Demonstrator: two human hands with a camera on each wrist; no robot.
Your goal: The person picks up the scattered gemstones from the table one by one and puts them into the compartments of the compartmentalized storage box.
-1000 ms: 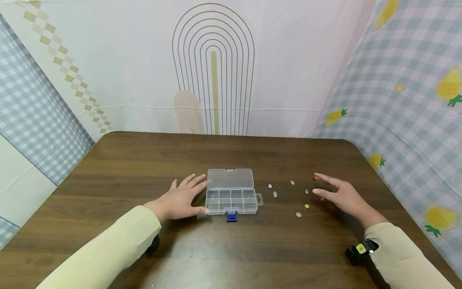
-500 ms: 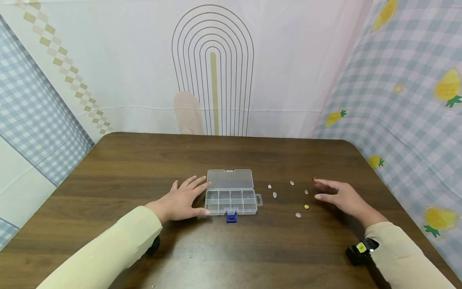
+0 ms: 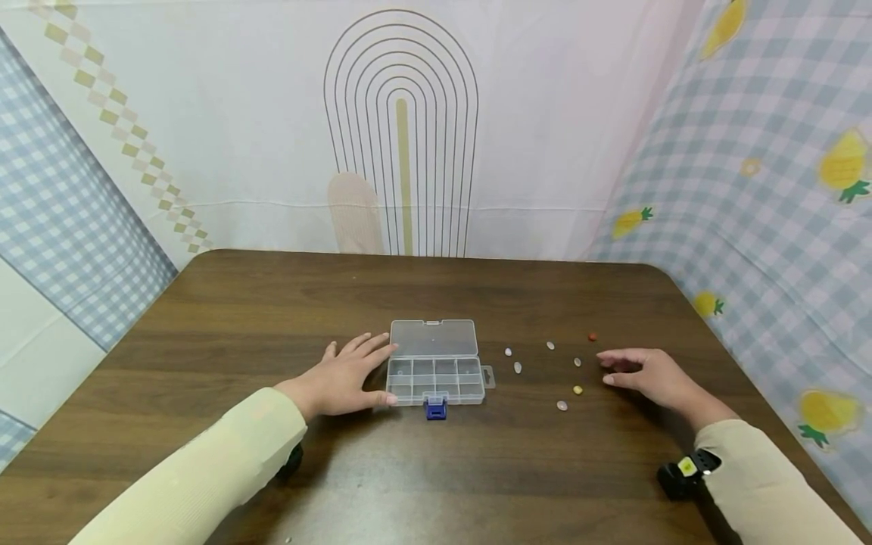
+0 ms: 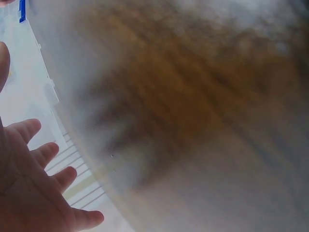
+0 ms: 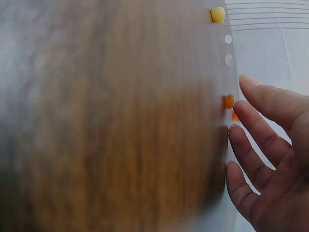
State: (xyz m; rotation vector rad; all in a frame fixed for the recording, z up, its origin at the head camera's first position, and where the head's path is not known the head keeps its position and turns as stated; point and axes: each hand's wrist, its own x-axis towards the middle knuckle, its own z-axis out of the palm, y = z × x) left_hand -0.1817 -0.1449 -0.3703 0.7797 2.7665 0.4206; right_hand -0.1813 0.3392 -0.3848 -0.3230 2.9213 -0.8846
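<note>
A clear plastic compartment box (image 3: 436, 380) with a blue latch lies with its lid (image 3: 434, 337) folded back. My left hand (image 3: 347, 378) rests at its left side with fingers spread, thumb and fingertips at the edge. Several small polished stones lie right of the box, among them a yellow stone (image 3: 577, 390), a pinkish one (image 3: 562, 406) and a red one (image 3: 593, 337). Over the table beside them is my right hand (image 3: 650, 378). In the right wrist view its index fingertip is at an orange stone (image 5: 229, 101), with the thumb held apart from it.
A hanging tab (image 3: 489, 377) sticks out from the box's right side. Pale stones (image 3: 518, 368) lie close to that tab. The brown wooden table (image 3: 436, 477) ends at a white patterned cloth (image 3: 545, 151). A tiny speck (image 3: 288, 540) lies near the front edge.
My right hand has drawn slightly back and to the right, its fingers curling lower near the table. The red stone now shows fully, and the orange one is hidden in the head view. Left hand unchanged.
</note>
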